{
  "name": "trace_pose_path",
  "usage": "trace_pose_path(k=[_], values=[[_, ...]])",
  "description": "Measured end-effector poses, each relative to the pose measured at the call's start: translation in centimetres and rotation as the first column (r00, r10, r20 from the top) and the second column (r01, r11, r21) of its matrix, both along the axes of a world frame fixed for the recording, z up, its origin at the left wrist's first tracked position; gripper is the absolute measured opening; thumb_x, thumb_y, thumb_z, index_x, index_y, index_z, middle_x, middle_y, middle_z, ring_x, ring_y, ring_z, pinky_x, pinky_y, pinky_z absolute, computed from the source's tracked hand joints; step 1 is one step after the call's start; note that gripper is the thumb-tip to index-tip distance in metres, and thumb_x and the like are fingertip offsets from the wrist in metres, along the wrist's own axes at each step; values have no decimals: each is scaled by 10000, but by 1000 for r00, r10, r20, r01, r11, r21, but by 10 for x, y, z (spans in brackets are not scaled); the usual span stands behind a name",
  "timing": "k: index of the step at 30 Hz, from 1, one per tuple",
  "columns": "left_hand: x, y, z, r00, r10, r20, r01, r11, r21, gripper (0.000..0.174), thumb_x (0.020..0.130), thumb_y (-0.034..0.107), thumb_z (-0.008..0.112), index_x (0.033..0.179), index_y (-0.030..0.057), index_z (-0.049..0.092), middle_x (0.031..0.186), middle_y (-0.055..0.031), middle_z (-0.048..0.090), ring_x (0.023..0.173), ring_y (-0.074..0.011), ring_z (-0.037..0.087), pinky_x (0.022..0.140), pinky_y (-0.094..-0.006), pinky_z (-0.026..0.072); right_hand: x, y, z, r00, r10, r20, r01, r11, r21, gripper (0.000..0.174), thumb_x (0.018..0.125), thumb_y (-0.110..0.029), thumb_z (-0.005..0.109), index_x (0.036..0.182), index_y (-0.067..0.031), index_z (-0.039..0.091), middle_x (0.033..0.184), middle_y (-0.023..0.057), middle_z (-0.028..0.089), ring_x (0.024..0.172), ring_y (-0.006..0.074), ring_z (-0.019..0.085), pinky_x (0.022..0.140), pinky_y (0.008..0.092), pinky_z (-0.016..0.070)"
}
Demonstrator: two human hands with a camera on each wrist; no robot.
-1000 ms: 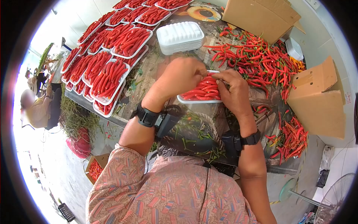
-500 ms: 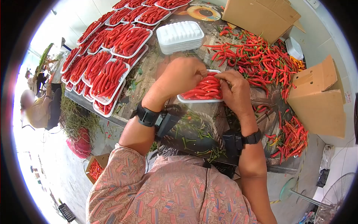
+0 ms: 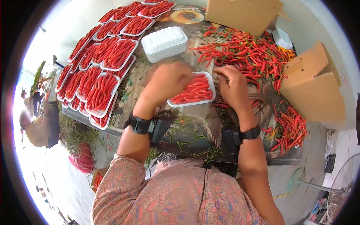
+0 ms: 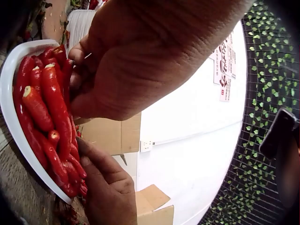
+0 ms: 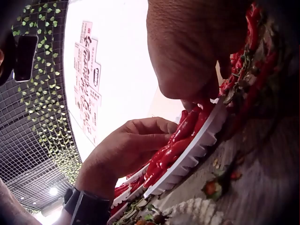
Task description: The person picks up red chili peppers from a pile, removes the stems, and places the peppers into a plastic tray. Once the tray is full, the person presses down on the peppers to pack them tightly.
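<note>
A white foam tray (image 3: 213, 98) filled with stemless red chilies (image 3: 195, 89) lies in front of the person. The left hand (image 3: 170, 79), blurred, bends over its left side; the left wrist view has that hand (image 4: 133, 61) with curled fingers against the outermost chilies (image 4: 55, 98), and whether it pinches one is unclear. In the head view the right hand (image 3: 233, 85) is just beyond the tray's right rim, fingers bent and a gap beside the thumb. The right wrist view puts this hand (image 5: 197, 51) over the tray's end (image 5: 180, 164), its fingertips hidden.
Filled trays (image 3: 98, 112) stand stacked at the left. Behind the worked tray is a stack of empty white trays (image 3: 165, 44). Loose chilies with stems (image 3: 247, 52) cover the right side, beside cardboard boxes (image 3: 313, 90). Green scraps (image 3: 187, 140) lie near the front edge.
The head view has shifted, moving the table scene leftward. The right hand has come away from the tray's right rim, which now shows; the left hand stays bent over the left side.
</note>
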State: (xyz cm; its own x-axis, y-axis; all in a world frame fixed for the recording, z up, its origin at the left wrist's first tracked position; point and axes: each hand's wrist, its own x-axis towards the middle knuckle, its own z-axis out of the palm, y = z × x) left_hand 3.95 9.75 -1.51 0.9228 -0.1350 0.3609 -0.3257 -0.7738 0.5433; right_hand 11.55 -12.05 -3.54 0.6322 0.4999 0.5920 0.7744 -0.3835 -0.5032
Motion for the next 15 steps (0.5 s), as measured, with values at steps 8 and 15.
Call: trace_pose_path(k=[8,15], values=[[-2,-1,2,999,25,-34,-26,999,-40,133,776,57,621,888,15,679,863,-146,662,796,-317,647,727,-370,505,30,-65,-4,875,-480,64,474,822,-316,140,777,-74,658,912,-58,692,932,134,643,928,326,619,797,425,497],[-2,-1,5,998,20,-57,-20,1000,5,120,792,73,626,883,14,677,854,-150,660,793,-328,643,722,-382,503,20,-59,3,919,-393,16,367,841,-398,198,734,-92,767,916,-61,696,966,101,611,884,306,624,773,413,499]])
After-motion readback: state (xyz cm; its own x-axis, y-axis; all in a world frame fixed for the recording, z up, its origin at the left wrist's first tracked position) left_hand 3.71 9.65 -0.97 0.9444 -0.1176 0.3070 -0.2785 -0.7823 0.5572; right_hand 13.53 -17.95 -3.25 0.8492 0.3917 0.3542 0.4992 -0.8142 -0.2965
